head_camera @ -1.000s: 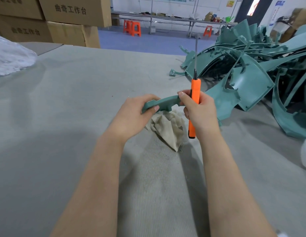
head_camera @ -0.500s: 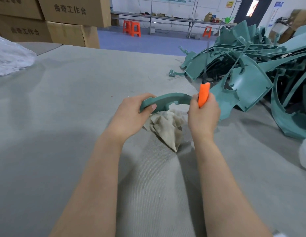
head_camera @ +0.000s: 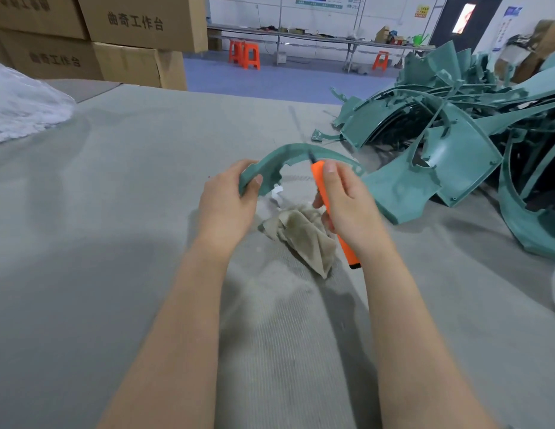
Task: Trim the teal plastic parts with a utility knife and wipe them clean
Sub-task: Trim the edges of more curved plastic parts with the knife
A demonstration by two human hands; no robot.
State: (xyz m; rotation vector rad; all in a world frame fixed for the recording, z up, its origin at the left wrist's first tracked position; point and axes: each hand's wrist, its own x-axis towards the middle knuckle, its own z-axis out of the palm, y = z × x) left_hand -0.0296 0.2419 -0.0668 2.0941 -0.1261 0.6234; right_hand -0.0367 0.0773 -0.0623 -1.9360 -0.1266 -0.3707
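Nearest the camera, a crumpled beige rag (head_camera: 304, 239) lies on the grey felt table (head_camera: 115, 181), between the two wrists and below both hands.

Just past it, the left hand (head_camera: 226, 209) grips the near end of a curved teal part (head_camera: 288, 151), fingers wrapped behind and thumb pressed on its face. The part is lifted clear of the table. From that grip it arches up toward 12 o'clock, then bends over and down toward 3 o'clock, ending just above the right hand (head_camera: 347, 205).

The right hand is curled round an orange utility knife (head_camera: 318, 178), thumb laid along the handle. The knife's long axis runs from 5 o'clock at the butt to 11 o'clock at the blade end, so it crosses the arch near its crown almost square to the curve. The blade itself is a blurred streak; which edge it touches I cannot tell.

As I judge it, the cut turns on this crossing: the blade points away from the body and sits at 2 o'clock from the left thumb, apart from it, and the right hand is the nearer to the crown.

Farther off at 2 o'clock lies a pile of teal parts (head_camera: 456, 156), and cardboard boxes (head_camera: 140, 23) stand at 11 o'clock.
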